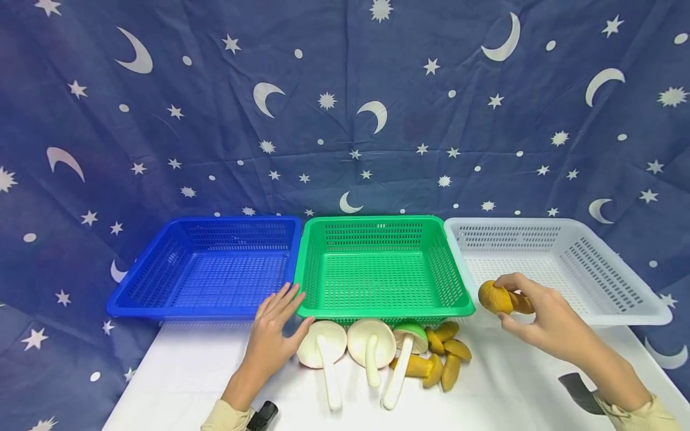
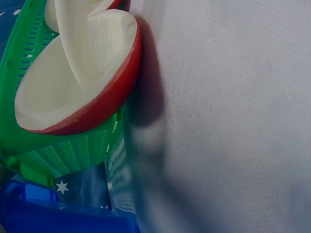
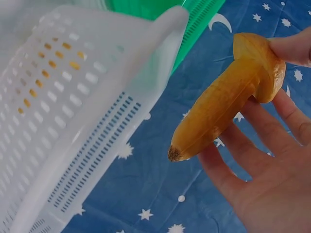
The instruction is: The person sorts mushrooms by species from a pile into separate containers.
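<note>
My right hand [image 1: 550, 314] pinches a yellow-brown mushroom [image 1: 493, 297] between thumb and fingers, at the front rim of the white basket [image 1: 560, 320]. The right wrist view shows its thick stem [image 3: 214, 109] pointing away from the thumb. With fingers spread and holding nothing, my left hand [image 1: 273, 338] is near the front corners of the blue basket [image 1: 205, 312] and green basket [image 1: 385, 312]. Its thumb is close to a pale-gilled mushroom [image 1: 330, 371]; contact is unclear. The left wrist view shows that mushroom's red cap [image 2: 109, 104].
Right of it lie another pale-gilled mushroom [image 1: 372, 353] and a green-capped mushroom [image 1: 399, 374]. Several yellow-brown mushrooms [image 1: 451, 365] cluster beside them on the white tablecloth [image 1: 501, 389]. A blue star-and-moon curtain [image 1: 345, 120] hangs behind the baskets. Yellow patches show through the white basket's slots.
</note>
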`<state>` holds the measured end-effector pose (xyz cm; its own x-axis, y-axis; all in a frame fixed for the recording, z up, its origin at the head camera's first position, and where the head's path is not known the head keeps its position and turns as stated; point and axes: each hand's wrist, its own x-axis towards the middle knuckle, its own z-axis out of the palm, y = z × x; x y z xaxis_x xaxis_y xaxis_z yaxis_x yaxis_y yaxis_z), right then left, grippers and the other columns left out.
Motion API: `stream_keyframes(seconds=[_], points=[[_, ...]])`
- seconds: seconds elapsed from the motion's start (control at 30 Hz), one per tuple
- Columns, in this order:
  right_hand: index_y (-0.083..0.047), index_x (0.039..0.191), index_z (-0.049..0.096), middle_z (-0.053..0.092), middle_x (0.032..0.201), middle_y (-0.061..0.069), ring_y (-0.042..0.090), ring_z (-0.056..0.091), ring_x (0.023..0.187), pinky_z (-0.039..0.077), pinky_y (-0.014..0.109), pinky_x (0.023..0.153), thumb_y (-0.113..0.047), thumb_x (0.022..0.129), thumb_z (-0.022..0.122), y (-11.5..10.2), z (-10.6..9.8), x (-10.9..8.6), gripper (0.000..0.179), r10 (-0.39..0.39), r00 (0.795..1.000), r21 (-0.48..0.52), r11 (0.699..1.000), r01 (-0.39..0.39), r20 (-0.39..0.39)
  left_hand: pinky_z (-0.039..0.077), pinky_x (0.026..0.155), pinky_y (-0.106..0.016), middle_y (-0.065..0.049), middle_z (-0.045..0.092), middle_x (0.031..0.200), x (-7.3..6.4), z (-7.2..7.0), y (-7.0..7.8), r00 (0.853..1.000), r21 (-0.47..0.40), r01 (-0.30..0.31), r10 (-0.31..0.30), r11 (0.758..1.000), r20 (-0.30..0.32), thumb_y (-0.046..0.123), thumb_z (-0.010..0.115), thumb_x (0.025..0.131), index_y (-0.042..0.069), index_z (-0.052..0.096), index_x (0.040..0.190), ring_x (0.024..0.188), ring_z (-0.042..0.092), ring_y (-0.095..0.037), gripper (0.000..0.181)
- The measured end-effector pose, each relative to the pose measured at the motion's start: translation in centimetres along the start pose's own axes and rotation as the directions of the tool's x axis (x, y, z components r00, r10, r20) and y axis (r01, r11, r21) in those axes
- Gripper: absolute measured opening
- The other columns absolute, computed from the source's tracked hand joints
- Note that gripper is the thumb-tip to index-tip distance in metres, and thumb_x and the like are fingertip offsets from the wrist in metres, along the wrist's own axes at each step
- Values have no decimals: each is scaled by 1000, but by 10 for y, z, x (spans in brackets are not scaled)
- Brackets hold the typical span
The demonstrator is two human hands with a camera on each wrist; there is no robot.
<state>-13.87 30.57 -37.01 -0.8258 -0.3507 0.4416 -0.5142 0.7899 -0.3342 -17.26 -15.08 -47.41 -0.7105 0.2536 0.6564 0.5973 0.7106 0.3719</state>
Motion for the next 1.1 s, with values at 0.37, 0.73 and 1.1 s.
stream_keyframes(seconds=[0.37,0.73,1.1], points=[[-9,107,57,65,97,3,11,58,81,53,17,69,0,65,81,27,-2,14,50,-3,1000,9,1000,3,28,24,111,-46,-15,54,133,3,1,-1,999,-2,-28,28,1000,-23,27,73,82,2,62,124,128,45,-33,50],[-6,106,57,66,96,8,19,62,80,56,32,68,2,64,78,50,6,33,47,16,999,-48,999,-14,46,24,111,-48,-14,54,133,5,-2,-1,1000,-9,-5,5,1000,-10,27,73,82,2,62,124,128,44,-33,50],[-1,110,55,64,102,15,29,63,86,54,48,75,4,71,75,65,18,38,44,95,983,10,995,-97,156,23,111,-48,-15,53,135,2,-2,2,1000,-19,13,-12,1000,17,28,72,82,1,61,124,130,43,-33,50]])
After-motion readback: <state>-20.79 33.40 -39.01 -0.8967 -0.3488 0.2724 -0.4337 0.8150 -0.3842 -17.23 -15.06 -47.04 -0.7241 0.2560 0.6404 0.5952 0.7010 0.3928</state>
